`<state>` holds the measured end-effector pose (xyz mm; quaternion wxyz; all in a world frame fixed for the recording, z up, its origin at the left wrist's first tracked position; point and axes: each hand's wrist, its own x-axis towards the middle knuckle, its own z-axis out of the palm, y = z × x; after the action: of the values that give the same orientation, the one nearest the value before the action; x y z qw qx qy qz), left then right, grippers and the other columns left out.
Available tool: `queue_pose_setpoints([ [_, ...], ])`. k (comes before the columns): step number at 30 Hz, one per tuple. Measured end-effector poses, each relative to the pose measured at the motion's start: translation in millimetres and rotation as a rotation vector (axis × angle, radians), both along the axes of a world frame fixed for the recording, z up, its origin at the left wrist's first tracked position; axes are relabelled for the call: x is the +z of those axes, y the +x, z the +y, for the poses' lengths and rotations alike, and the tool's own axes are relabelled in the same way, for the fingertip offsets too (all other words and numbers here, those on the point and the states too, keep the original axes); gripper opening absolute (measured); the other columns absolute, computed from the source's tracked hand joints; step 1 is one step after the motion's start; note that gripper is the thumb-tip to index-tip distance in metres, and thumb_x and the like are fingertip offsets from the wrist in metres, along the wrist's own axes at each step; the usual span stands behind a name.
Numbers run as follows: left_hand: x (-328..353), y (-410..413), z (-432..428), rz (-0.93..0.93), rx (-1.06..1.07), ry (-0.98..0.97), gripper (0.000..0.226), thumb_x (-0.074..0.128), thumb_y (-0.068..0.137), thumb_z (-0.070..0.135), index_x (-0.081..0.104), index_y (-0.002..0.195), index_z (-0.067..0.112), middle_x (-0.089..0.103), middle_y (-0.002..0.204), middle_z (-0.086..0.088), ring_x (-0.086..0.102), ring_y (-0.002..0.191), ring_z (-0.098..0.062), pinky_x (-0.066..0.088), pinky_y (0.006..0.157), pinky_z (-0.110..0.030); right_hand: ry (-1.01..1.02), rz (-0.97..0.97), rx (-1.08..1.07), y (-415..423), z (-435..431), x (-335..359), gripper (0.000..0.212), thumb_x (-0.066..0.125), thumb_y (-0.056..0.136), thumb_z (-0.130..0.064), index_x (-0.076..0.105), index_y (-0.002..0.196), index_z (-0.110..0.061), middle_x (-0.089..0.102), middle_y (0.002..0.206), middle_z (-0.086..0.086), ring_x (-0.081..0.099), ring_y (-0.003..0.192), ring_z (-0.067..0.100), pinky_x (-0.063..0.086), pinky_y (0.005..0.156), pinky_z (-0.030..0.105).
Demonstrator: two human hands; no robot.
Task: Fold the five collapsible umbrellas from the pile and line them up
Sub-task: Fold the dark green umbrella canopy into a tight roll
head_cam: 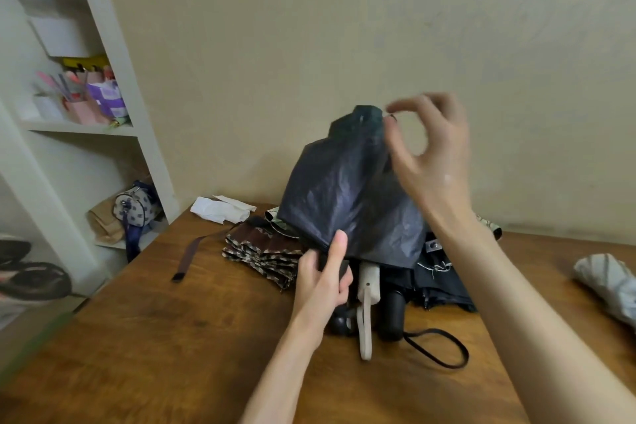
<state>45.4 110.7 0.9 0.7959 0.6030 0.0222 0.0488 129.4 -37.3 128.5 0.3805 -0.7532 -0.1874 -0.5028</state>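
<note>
Left hand: fingers wrapped round the dark handle at the bottom of the dark umbrella, thumb straight and pointing up against the lower edge of its cloth. The dark umbrella stands upright, raised off the table, cloth hanging loose and unfolded, tip uppermost.

Right hand: at the top of the dark umbrella, on its right side. Thumb and forefinger are curved toward each other in a ring, with the thumb tip at the edge of the cloth near the tip. The hand is blurred, so I cannot tell whether it pinches the cloth or only touches it. Other fingers loosely bent above.

Pile, placed from the dark umbrella:
- Just below and behind it, a beige handle with a beige strap hanging toward the viewer.
- Right of that, a black handle lying on the table, its black wrist loop trailing out to the right.
- Below right, crumpled black umbrella cloth.
- Below left, a brown patterned umbrella lying flat in pleats, its brown strap stretched out farther left.

Far right of the dark umbrella, well apart, a grey-and-white umbrella lies rolled on the table.

Behind left, white cloth at the table's back edge. Farther left, a shelf with a small patterned bag.
</note>
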Motion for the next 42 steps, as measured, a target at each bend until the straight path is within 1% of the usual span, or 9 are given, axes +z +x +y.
queue_pose_setpoints([
  [3, 3.6, 0.4, 3.6, -0.04, -0.009, -0.031, 0.054, 0.062, 0.091, 0.063, 0.048, 0.086, 0.012, 0.036, 0.063, -0.004, 0.026, 0.048, -0.01, 0.021, 0.043, -0.019, 0.314, 0.429, 0.119, -16.4, -15.2, -32.6, 0.016, 0.074, 0.097, -0.031, 0.07, 0.109, -0.021, 0.066, 0.101, 0.001, 0.063, 0.09, 0.014, 0.054, 0.085, 0.038],
  [7, 5.2, -1.9, 5.6, -0.051, -0.105, -0.048, 0.063, 0.052, 0.095, 0.068, 0.048, 0.073, 0.009, 0.035, 0.059, -0.004, 0.023, 0.046, -0.013, 0.017, 0.045, -0.023, 0.582, 0.802, 0.242, -36.3, -9.4, -63.4, 0.061, 0.08, 0.086, -0.059, 0.055, 0.13, -0.026, 0.062, 0.125, 0.004, 0.062, 0.1, 0.005, 0.05, 0.079, 0.021],
  [14, 13.1, -6.5, 9.9, -0.02, -0.224, -0.185, 0.068, 0.04, 0.103, 0.064, 0.046, 0.055, 0.018, 0.03, 0.052, 0.002, 0.019, 0.044, -0.011, 0.012, 0.05, -0.029, 0.637, 0.95, 0.39, -34.4, -22.3, -79.0, 0.127, 0.088, 0.06, -0.071, 0.016, 0.162, -0.051, 0.023, 0.17, -0.004, 0.035, 0.152, 0.02, 0.038, 0.118, 0.042],
  [17, 11.4, -4.3, 21.4, 0.005, -0.224, -0.18, 0.071, 0.039, 0.102, 0.067, 0.037, 0.054, 0.015, 0.025, 0.051, 0.0, 0.019, 0.044, -0.011, 0.014, 0.05, -0.028, 0.674, 0.989, 0.483, -30.2, -41.0, -78.8, 0.118, 0.092, 0.069, -0.053, 0.019, 0.163, -0.051, 0.049, 0.151, 0.004, 0.058, 0.134, 0.022, 0.051, 0.101, 0.034],
  [20, 9.2, -0.5, 28.2, 0.0, -0.198, -0.154, 0.07, 0.04, 0.102, 0.067, 0.034, 0.057, 0.014, 0.027, 0.051, 0.001, 0.02, 0.044, -0.011, 0.012, 0.055, -0.032, 0.887, 1.033, 0.615, -21.7, -49.8, -89.9, 0.092, 0.094, 0.071, -0.031, 0.051, 0.152, -0.022, 0.075, 0.113, 0.015, 0.069, 0.091, 0.021, 0.059, 0.087, 0.033],
  [26, 2.6, 5.2, 33.1, 0.009, -0.07, -0.086, 0.069, 0.042, 0.102, 0.067, 0.036, 0.057, 0.015, 0.029, 0.054, -0.001, 0.022, 0.044, -0.012, 0.014, 0.053, -0.031, 0.855, 0.973, 0.66, -19.9, -52.2, -87.0, 0.048, 0.084, 0.088, -0.013, 0.066, 0.133, -0.012, 0.08, 0.115, 0.005, 0.074, 0.098, 0.02, 0.058, 0.095, 0.029],
  [32, -0.6, 7.4, 35.2, 0.046, 0.009, -0.068, 0.071, 0.044, 0.099, 0.07, 0.038, 0.054, 0.015, 0.032, 0.053, -0.002, 0.024, 0.045, -0.013, 0.017, 0.052, -0.029, 0.651, 0.959, 0.677, -26.8, -59.7, -74.9, 0.026, 0.071, 0.094, 0.005, 0.065, 0.116, -0.007, 0.049, 0.091, 0.014, 0.049, 0.061, 0.012, 0.046, 0.059, 0.015],
  [38, -0.2, 7.8, 35.8, 0.018, 0.003, -0.031, 0.072, 0.044, 0.099, 0.07, 0.036, 0.053, 0.015, 0.03, 0.053, -0.003, 0.024, 0.044, -0.013, 0.017, 0.05, -0.029, 0.576, 1.016, 0.621, -29.7, -59.7, -69.7, 0.014, 0.071, 0.101, -0.016, 0.073, 0.088, -0.013, 0.053, 0.07, 0.004, 0.047, 0.062, 0.015, 0.042, 0.056, 0.017],
  [42, -0.2, 8.7, 34.3, 0.025, 0.02, -0.05, 0.07, 0.044, 0.098, 0.07, 0.039, 0.055, 0.014, 0.034, 0.052, -0.001, 0.026, 0.044, -0.011, 0.021, 0.048, -0.026, 0.613, 0.969, 0.61, -31.6, -61.8, -67.0, 0.015, 0.073, 0.1, -0.031, 0.077, 0.108, -0.019, 0.069, 0.075, -0.003, 0.07, 0.068, 0.012, 0.043, 0.068, 0.027],
])
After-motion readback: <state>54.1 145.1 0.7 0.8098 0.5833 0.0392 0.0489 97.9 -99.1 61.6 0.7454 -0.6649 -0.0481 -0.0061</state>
